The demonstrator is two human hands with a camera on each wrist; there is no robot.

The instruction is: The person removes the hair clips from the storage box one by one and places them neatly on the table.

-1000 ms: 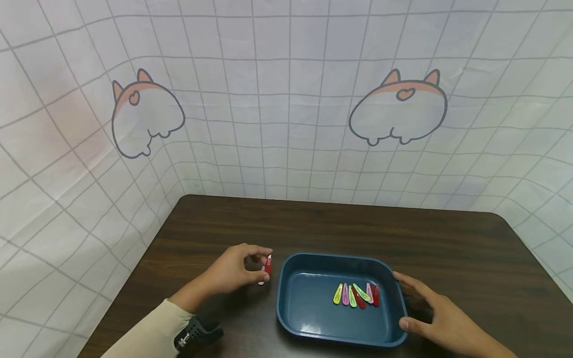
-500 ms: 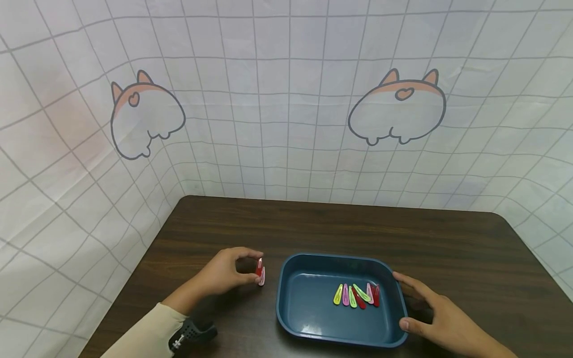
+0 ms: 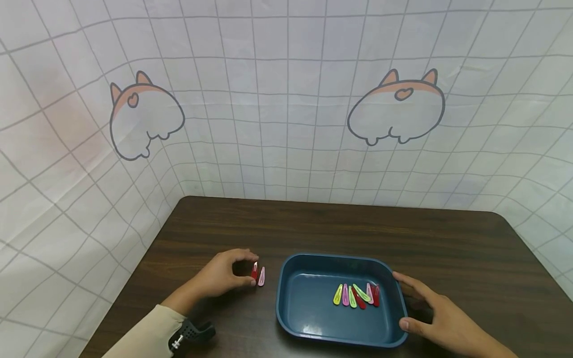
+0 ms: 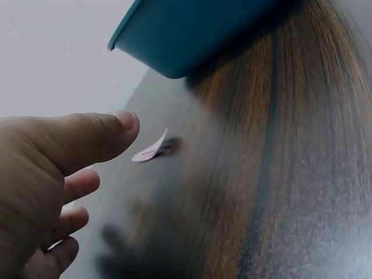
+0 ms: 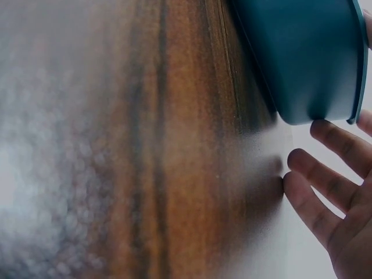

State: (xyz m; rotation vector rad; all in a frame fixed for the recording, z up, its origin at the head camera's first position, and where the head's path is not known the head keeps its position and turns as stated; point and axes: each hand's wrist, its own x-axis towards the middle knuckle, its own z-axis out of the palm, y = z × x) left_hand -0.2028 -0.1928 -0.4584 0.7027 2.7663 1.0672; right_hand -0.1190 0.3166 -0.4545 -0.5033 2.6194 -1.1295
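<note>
My left hand (image 3: 220,273) is low over the table left of the tray, pinching a red hair clip (image 3: 254,271) between thumb and forefinger. Just right of it a pink hair clip (image 3: 261,277) lies on the table. The left wrist view shows the pink clip beyond my thumb (image 4: 96,136), while the red one is hidden. My right hand (image 3: 440,315) touches the right end of the blue tray (image 3: 342,339), fingers spread and mostly straight. In the right wrist view a fingertip (image 5: 325,132) meets the tray's outer wall.
Inside the tray, several hair clips, yellow, pink, green and red, lie in a row toward the right, including a yellow clip (image 3: 337,294). The dark wooden table (image 3: 313,223) ends at a white gridded curtain (image 3: 268,124) behind and at the sides.
My left hand has shifted left and slightly toward me with the red clip, which passed from the right of the pink clip to its left. The right hand and tray stay put.
</note>
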